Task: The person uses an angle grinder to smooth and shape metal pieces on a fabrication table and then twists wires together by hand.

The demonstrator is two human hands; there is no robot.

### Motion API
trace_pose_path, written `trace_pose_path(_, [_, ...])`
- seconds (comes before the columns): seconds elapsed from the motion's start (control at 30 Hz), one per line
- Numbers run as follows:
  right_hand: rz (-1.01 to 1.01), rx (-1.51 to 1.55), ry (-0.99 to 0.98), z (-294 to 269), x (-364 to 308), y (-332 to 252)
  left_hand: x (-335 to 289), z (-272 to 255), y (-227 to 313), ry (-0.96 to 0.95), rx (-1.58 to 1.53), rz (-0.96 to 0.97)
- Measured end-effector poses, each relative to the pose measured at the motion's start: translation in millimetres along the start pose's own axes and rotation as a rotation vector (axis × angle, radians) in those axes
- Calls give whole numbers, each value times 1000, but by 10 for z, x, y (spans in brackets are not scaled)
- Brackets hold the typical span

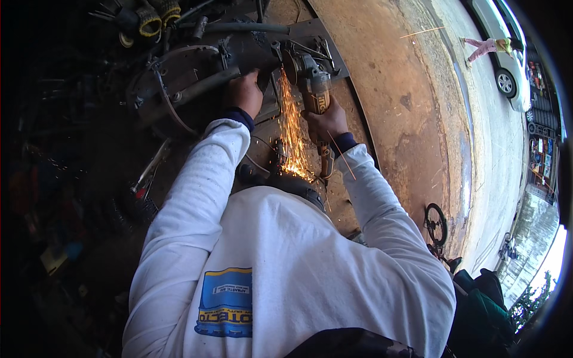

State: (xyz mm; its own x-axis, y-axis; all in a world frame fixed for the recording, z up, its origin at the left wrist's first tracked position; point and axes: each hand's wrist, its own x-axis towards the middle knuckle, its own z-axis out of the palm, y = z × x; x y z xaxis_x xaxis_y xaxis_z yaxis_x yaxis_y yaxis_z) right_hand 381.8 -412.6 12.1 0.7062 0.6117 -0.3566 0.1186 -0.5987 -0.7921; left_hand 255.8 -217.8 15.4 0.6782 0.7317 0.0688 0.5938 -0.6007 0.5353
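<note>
My right hand [329, 122] is wrapped around the body of an angle grinder [318, 88], yellow and black with a worn housing. Its disc [290, 64] meets dark metal at the work, and a stream of orange sparks [291, 125] pours from there toward my body. To the left of the disc, my left hand [245, 94] is closed near the end of a dark metal tube [206, 85]. What its fingers grip is hidden in shadow.
A curved metal frame [164, 89] lies left of my hands. Worn gloves [149, 22] sit at the upper left. Rusty brown ground [400, 89] stretches right, where a person [486, 48] walks by a white car [507, 65]. A bicycle wheel [436, 224] stands nearer.
</note>
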Motion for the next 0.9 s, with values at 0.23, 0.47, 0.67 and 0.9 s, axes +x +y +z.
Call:
trace_pose_path(0.23, [37, -16, -7, 27, -95, 52, -9, 10, -9, 15, -41, 12])
trace_pose_path(0.47, [13, -11, 8, 33, -92, 18, -19, -11, 24, 23, -23, 7])
trace_pose_path(0.67, [18, -22, -1, 88, -36, 168, -3, -6, 24, 30, -22, 7])
trace_pose_path(0.9, [97, 138, -17, -75, -155, 390, -43, 32, -30, 47, -29, 8])
